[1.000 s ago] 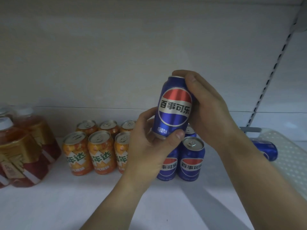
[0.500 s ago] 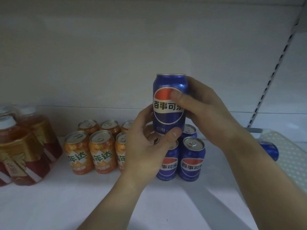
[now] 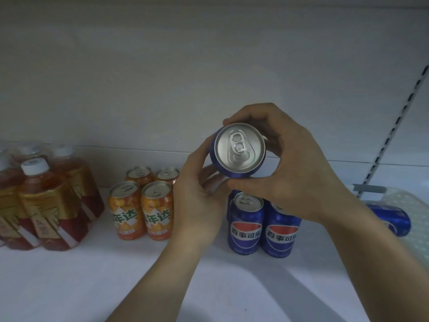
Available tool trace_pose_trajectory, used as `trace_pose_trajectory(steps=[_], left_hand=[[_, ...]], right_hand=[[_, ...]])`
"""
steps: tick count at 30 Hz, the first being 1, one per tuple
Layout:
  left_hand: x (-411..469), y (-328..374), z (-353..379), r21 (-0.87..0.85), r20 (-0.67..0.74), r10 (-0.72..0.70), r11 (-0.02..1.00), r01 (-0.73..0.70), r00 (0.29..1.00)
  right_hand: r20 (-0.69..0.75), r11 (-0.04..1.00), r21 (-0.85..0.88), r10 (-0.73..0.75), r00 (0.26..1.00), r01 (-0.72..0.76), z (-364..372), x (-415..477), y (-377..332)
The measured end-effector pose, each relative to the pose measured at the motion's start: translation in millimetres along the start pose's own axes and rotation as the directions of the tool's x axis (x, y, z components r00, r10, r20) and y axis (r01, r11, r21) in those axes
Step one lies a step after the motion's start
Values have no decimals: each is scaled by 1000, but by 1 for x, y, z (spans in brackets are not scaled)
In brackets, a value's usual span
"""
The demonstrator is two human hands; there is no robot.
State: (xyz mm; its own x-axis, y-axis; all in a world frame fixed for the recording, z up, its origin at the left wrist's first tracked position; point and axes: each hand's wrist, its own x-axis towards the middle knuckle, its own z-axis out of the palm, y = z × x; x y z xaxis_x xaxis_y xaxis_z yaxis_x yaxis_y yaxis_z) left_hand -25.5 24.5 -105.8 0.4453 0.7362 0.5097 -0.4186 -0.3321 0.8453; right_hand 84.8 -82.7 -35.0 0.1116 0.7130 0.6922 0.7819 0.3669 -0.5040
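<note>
left hand and right hand grasp the can above the shelf, top toward camera, label hidden. four orange cans visible, any others hidden by the left hand. two blue cans stand. one lying can in basket, partly covered. bottles cut off.

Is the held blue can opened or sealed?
Sealed: the blue can shows its lid, pull tab flat and mouth unbroken.

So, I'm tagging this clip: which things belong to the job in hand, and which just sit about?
In the job: blue can, gripped by left hand and right hand; probably the standing blue cans.
Lying about: orange cans, reddish drink bottles.
</note>
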Motion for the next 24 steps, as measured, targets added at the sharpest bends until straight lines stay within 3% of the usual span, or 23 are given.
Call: trace_pose_trajectory(steps=[5, 8, 11, 14, 19, 24], left_hand=[[1, 2, -2, -67, 73, -6, 998, 11, 997], [1, 11, -1, -181, 185, -11, 982, 45, 983], [-5, 23, 8, -208, 106, 56, 978, -33, 993], [-17, 28, 19, -184, -11, 137, 973, -137, 991], [-20, 28, 21, -139, -72, 230, 961, -238, 970], [-22, 29, 20, -71, -112, 252, 963, -261, 961]], right_hand=[[-19, 1000, -13, 5, 1000, -5, -1, 0, -1], [-151, 964, 250, 133, 980, -93, -4, 1, -3], [-244, 875, 452, 309, 919, -174, -3, 2, -2], [-159, 770, 549, 478, 864, -325, 0, 3, 2], [-108, 660, 534, 673, 732, -528, 0, 7, 2], [-64, 614, 517, 723, 688, -597, 0, 7, 3]])
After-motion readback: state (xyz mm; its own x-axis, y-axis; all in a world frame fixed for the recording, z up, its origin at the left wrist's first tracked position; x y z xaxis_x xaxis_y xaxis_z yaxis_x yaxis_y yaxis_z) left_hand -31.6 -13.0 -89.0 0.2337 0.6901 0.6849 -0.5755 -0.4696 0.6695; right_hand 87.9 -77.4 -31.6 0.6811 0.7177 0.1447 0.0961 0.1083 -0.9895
